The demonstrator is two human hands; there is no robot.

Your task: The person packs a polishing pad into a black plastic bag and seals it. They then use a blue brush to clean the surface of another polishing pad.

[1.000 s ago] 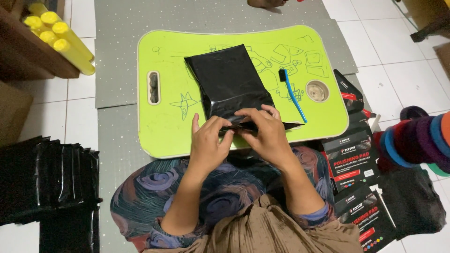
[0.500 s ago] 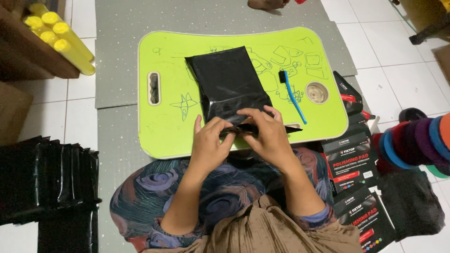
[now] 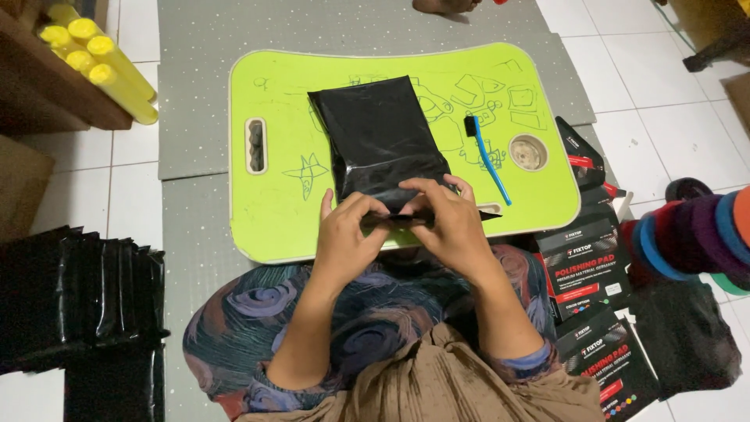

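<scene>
1. The left hand point(image 3: 348, 234) is curled, with fingers bent and thumb tucked in, pinching the near edge of a black plastic bag point(image 3: 380, 141).
2. The right hand point(image 3: 447, 223) mirrors it just beside, its fingers folded over the same edge and closed on it. The two hands almost meet at the fingertips.
3. The bag is glossy and smooth, a filled, roughly rectangular pouch with soft creases that catch the light. It stretches away from the hands, tilted slightly, with its far end near the middle of the board.
4. The bag lies on a lime-green lap desk point(image 3: 273, 211), a hard, flat board with rounded corners and a pale rim, its surface scribbled with thin pen drawings. A slot handle is cut in at the left and a round recess at the right.
5. A blue toothbrush point(image 3: 487, 160) lies on the desk just to the right of the bag, apart from it.
6. Under the desk are grey speckled mats point(image 3: 195, 219) on white floor tiles.
7. To the left sits a stack of black bags point(image 3: 78, 297), shiny and ridged.
8. To the right lie dark printed cartons point(image 3: 590, 270), and beyond them a roll of coloured foam discs point(image 3: 691, 238).
9. At the upper left, yellow cylinders point(image 3: 109, 70) rest on a brown wooden piece.
</scene>
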